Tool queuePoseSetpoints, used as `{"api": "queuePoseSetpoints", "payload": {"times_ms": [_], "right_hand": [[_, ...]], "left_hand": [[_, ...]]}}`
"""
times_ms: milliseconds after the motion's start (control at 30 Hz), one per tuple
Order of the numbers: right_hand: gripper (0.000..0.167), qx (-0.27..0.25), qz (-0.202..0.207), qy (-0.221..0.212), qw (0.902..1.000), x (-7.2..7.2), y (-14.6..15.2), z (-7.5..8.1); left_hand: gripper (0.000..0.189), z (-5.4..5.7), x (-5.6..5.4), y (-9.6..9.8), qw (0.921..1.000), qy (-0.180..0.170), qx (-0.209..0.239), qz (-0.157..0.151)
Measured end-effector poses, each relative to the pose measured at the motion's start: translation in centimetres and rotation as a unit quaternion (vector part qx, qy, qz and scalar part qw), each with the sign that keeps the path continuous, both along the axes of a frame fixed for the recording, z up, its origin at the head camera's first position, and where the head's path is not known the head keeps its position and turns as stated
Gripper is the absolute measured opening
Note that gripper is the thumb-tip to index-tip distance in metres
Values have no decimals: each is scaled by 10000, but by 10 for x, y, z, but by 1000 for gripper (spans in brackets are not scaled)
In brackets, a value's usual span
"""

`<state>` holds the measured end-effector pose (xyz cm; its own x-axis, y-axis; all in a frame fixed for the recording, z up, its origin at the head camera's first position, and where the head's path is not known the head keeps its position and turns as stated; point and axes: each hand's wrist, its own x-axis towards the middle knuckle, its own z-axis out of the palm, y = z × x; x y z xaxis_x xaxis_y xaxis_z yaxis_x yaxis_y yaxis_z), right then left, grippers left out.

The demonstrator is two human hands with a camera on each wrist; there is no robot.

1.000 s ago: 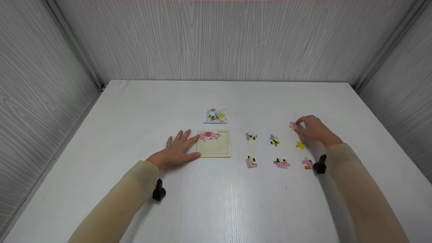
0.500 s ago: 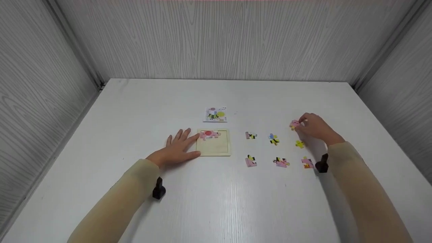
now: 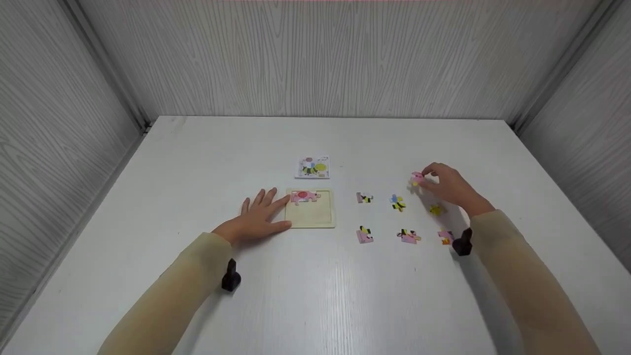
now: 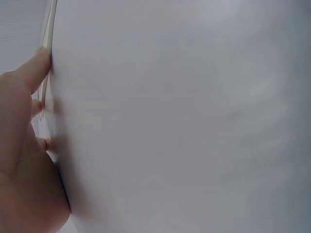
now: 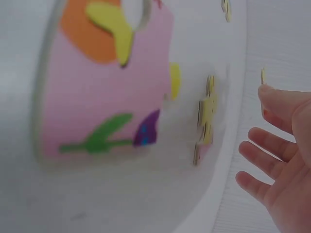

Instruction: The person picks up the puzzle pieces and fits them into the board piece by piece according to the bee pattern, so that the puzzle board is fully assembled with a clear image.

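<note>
Bare tabletop [image 3: 305, 286] offers passage between the right hand [image 3: 446, 186], pinching a pink piece [image 3: 416, 178], and the wooden tray [image 3: 315, 217], running behind the far row of loose pieces [image 3: 398, 202]; a second free strip separates the tray's right rim from those pieces. Six loose pieces in two rows obstruct the nearer ground, with gaps between them, and a black wrist camera [image 3: 462, 242] crowds the near row's right end. The left hand [image 3: 255, 221] blocks the tray's left side, a picture card [image 3: 313, 167] lies just beyond its far rim, and fitted pieces [image 3: 304, 196] occupy the recess's far part.
</note>
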<state>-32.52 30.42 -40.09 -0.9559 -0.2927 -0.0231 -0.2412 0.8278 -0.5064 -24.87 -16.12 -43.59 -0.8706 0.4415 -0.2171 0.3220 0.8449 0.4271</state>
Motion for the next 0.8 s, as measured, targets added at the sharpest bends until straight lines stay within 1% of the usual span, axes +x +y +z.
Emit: {"api": "queuePoseSetpoints", "payload": {"times_ms": [267, 367, 533, 800], "right_hand": [[37, 55, 80, -41, 9999, 4, -25, 1], [37, 80, 184, -19, 9998, 6, -34, 0], [36, -23, 345, 82, 9994, 9, -47, 0], [34, -135, 626, 193, 9978, 12, -61, 0]], "left_hand": [[76, 0, -1, 1, 10000, -19, -7, 12], [77, -1, 0, 1, 10000, -41, -3, 21], [77, -1, 0, 1, 10000, -44, 12, 34], [76, -2, -1, 1, 10000, 30, -11, 0]]}}
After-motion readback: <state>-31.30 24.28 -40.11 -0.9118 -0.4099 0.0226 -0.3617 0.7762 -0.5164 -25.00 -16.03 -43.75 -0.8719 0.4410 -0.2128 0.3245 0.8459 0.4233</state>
